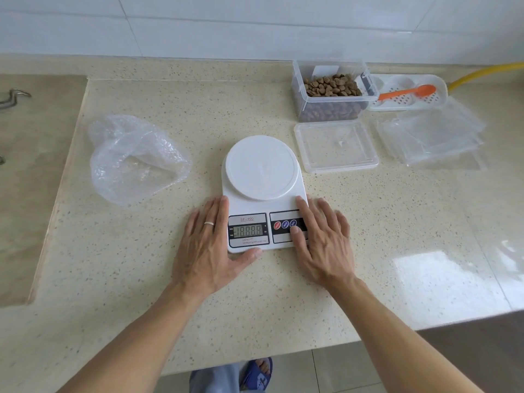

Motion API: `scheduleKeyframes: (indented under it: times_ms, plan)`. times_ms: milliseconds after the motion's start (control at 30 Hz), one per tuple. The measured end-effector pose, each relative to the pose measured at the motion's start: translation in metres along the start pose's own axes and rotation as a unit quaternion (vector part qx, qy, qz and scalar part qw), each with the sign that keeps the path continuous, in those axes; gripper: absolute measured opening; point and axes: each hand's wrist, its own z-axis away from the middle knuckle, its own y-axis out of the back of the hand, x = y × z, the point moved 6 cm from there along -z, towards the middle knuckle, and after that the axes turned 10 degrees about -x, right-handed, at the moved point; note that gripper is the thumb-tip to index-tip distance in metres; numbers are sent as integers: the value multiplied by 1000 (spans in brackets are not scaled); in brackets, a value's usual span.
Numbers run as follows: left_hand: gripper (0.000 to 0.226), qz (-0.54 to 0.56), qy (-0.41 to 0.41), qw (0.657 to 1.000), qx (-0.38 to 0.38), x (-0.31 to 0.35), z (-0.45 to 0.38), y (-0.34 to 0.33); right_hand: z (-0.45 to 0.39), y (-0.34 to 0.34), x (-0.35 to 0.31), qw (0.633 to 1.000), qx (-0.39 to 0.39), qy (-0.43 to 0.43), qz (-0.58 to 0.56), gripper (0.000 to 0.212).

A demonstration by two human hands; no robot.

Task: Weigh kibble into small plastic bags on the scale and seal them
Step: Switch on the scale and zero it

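A white digital scale sits mid-counter, its round platform bare and its display lit with all segments. My left hand lies flat against the scale's left side, thumb under its front edge. My right hand rests on the scale's right side, the thumb on the button panel near the blue buttons. A clear tub of brown kibble stands open at the back right. Small clear plastic bags lie stacked to the right. An orange spoon lies in a white tray.
The tub's clear lid lies upturned just behind and right of the scale. A crumpled large plastic bag lies on the left. A lower ledge with metal hooks is at far left. A yellow hose runs along the back right.
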Motion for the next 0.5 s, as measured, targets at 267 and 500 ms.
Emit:
scheduleKeyframes:
  times_ms: [267, 500]
  plan:
    - [112, -4, 5, 1000, -1, 1, 1, 1, 0, 0, -1, 1000, -1, 2, 5, 67]
    - [112, -3, 9, 1000, -6, 1, 1, 2, 0, 0, -2, 1000, -3, 0, 6, 64]
